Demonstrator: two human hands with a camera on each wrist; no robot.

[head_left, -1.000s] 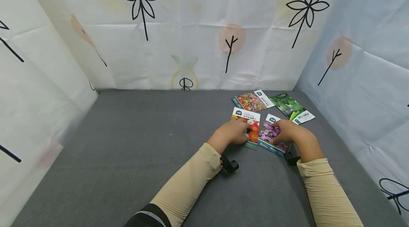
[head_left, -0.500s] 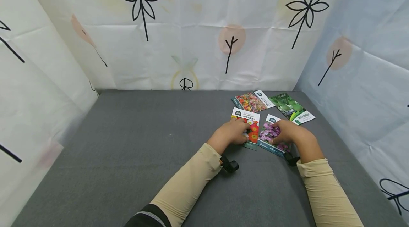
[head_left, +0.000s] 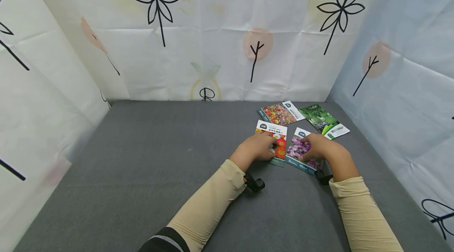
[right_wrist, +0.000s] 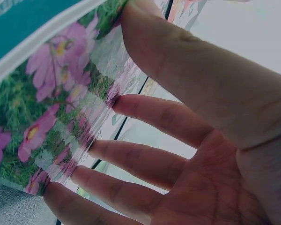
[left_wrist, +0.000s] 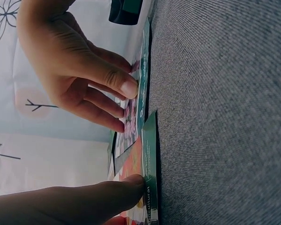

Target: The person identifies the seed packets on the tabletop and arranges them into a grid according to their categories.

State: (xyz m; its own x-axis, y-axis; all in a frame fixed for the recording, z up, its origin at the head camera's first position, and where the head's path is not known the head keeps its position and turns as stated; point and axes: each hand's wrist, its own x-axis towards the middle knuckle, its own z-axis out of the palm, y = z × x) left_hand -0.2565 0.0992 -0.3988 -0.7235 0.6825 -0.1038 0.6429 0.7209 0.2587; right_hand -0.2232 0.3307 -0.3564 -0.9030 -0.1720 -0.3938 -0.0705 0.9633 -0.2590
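My left hand (head_left: 258, 146) rests on a seed packet (head_left: 280, 141) printed with orange and red poppies. In the left wrist view its thumb (left_wrist: 131, 187) lies near the packet's green bottom strip. To the right, my right hand (head_left: 324, 149) touches a seed packet (head_left: 297, 146) with purple-pink flowers. The right wrist view shows the thumb and spread fingertips on this packet's printed face (right_wrist: 42, 117), the fingers only slightly bent. Both packets lie side by side on the grey tabletop, partly covered by the hands.
Behind them on the grey tabletop (head_left: 159, 157) lie a packet with multicoloured flowers (head_left: 278, 113) and a green packet (head_left: 320, 118) with a white barcode panel. White printed cloth (head_left: 213, 47) walls the back and both sides.
In the head view the poppy packet has shifted slightly left under my left hand, and the purple-flower packet a touch left too. Both hands stay almost in place.
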